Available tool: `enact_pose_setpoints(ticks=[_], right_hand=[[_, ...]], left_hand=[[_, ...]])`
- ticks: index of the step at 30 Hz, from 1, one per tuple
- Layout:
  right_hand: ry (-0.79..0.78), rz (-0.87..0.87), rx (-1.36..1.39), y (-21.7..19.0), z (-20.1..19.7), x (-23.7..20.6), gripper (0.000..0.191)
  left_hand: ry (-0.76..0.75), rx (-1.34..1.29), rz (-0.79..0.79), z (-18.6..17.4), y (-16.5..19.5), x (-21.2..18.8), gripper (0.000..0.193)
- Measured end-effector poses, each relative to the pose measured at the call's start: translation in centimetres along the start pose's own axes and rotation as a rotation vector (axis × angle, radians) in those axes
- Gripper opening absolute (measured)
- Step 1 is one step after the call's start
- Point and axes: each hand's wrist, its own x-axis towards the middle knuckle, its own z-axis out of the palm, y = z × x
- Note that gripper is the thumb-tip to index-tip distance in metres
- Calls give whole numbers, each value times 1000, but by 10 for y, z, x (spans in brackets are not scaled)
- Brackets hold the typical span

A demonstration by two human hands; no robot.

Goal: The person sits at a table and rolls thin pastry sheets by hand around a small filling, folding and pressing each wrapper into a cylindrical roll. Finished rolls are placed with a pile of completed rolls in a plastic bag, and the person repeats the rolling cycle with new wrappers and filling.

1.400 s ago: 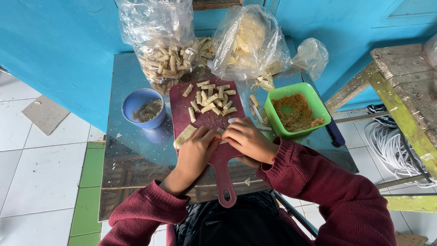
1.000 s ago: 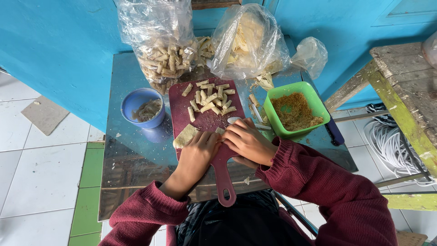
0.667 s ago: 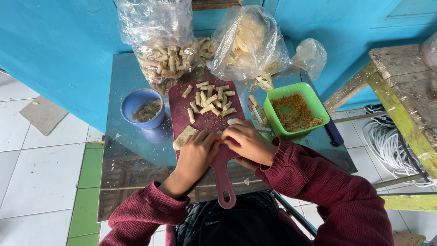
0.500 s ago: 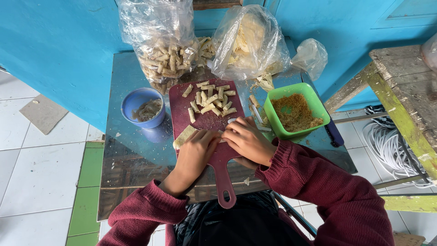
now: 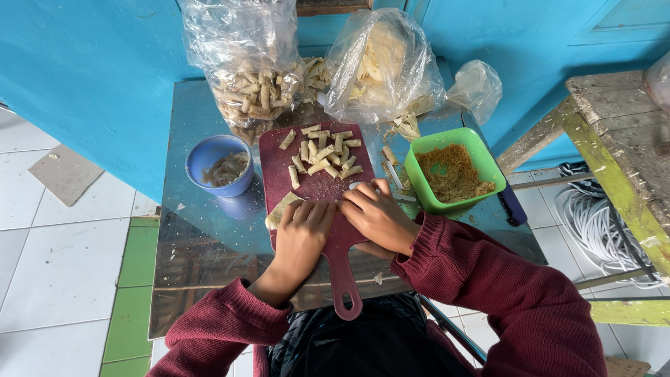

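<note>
Now left hand (image 5: 301,234) and right hand (image 5: 377,216), fingers together, press one wrapper (image 5: 281,209); two bowls

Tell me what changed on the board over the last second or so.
Little. Both hands, left hand and right hand, stay pressed together on the wrapper at the board's near end; the wrapper's exposed corner shifted slightly as they worked it. The rolls, blue bowl, green bowl and bags stayed put.
</note>
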Motion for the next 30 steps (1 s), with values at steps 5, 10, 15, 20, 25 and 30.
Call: enact_pose_setpoints(ticks=[5, 10, 15, 20, 25, 30], right_hand=[[-13, 0, 75, -3, -7, -4, 72], [-17, 19, -60, -4, 4, -4, 59], [19, 35, -152, -1, 15, 0, 43], [55, 26, -160, 4, 22, 10, 30], [-155, 118, 56, 26, 27, 34, 13], [86, 170, 139, 58, 20, 56, 17]], left_hand=[[73, 29, -41, 6, 3, 4, 35], [105, 83, -124, 5, -8, 8, 40], [-28, 88, -387, -5, -33, -4, 27], [-23, 37, -484, -9, -38, -13, 19], [-76, -19, -544, -8, -39, -8, 18], [-49, -72, -520, -13, -37, -6, 16]])
